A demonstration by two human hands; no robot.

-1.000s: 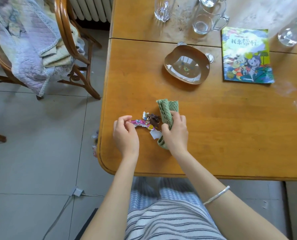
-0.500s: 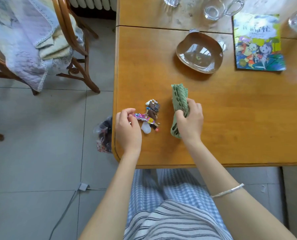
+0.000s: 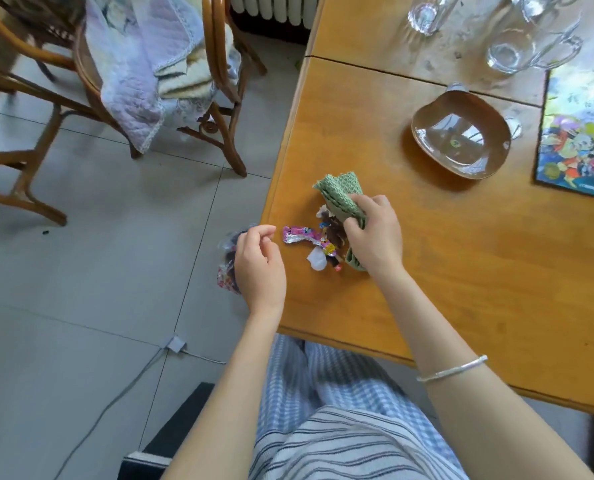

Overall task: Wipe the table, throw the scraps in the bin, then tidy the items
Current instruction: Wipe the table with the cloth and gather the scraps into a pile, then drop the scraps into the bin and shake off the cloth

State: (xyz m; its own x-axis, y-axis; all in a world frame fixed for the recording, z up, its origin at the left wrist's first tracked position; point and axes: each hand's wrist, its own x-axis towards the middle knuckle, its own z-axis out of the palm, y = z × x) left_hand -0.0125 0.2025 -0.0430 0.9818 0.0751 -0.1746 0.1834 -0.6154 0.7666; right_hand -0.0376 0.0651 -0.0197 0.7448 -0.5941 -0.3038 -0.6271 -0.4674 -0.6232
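Note:
A small heap of scraps (image 3: 314, 242), with a pink foil wrapper, brown bits and a white piece, lies near the left edge of the wooden table (image 3: 461, 271). My right hand (image 3: 375, 237) grips a folded green cloth (image 3: 340, 197) pressed against the right side of the heap. My left hand (image 3: 259, 268) hovers at the table's left edge, fingers curled and apart, holding nothing. Below that edge, partly hidden behind my left hand, sits a bag-lined bin (image 3: 228, 261) with wrappers inside.
A brown glass dish (image 3: 461, 133) lies farther back. A picture book (image 3: 579, 140) is at the right edge of view. Glass mugs (image 3: 517, 50) and a tumbler (image 3: 423, 12) stand at the back. A wooden chair (image 3: 219, 81) draped with a quilt stands on the floor to the left. A cable (image 3: 115, 403) runs across the tiles.
My right hand pushed the cloth left against the scraps. My left hand let go of the pink wrapper and drew back to the table's edge, over the bin.

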